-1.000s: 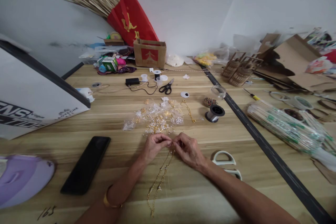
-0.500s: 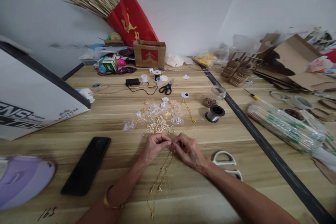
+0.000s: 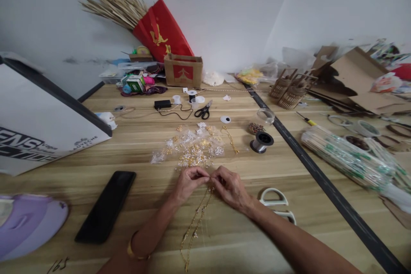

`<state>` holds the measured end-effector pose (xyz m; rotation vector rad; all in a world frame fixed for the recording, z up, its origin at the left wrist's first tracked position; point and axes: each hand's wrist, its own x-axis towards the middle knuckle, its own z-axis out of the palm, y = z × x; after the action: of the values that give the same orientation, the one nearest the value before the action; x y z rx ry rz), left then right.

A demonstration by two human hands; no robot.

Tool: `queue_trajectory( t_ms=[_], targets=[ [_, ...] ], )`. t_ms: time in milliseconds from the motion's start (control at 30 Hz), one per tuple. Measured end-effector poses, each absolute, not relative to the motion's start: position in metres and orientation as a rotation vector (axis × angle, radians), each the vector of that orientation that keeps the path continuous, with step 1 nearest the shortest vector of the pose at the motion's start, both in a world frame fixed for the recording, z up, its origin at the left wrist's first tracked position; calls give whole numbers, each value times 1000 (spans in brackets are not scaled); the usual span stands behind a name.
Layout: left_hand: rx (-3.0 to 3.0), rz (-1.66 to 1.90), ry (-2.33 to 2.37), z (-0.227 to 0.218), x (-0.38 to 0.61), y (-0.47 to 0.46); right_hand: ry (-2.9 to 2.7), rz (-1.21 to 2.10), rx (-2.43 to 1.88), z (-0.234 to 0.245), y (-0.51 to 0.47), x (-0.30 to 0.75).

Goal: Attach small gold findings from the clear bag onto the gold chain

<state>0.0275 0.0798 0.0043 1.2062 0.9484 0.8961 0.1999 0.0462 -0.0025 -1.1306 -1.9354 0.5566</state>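
My left hand (image 3: pixel 188 183) and my right hand (image 3: pixel 230 187) meet fingertip to fingertip over the wooden table (image 3: pixel 244 239). Both pinch the top end of a gold bead chain (image 3: pixel 194 227), which trails down the table toward me. Just beyond my fingers lies a heap of small gold and clear beads in plastic bags (image 3: pixel 192 147). A short gold chain piece (image 3: pixel 230 139) lies to the right of that heap.
A black phone (image 3: pixel 107 205) lies at the left, a purple cap (image 3: pixel 27 223) beyond it, and a white board (image 3: pixel 38 128) leaning. White-handled scissors (image 3: pixel 276 203) sit right of my wrist. A wire spool (image 3: pixel 262 141), black scissors (image 3: pixel 203 110) and wrapped sticks (image 3: pixel 348 158) lie farther off.
My hands and the chain hold the same pose. The view has tipped slightly, so everything sits a little lower in the picture.
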Motion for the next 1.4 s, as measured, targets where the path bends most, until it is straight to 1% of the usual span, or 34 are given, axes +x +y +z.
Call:
queue_trajectory(
  t_ms=[500, 800, 1100, 1400],
  targets=[
    [1211, 895, 959, 4, 26, 81, -1885, 623, -1122, -1, 46, 200],
    [1240, 878, 951, 6, 26, 81, -1844, 728, -1085, -1, 46, 200],
    [1236, 876, 950, 5, 25, 81, -1891, 671, -1029, 2, 47, 201],
    [1236, 888, 948, 3, 26, 81, -1893, 630, -1077, -1, 47, 200]
  ],
)
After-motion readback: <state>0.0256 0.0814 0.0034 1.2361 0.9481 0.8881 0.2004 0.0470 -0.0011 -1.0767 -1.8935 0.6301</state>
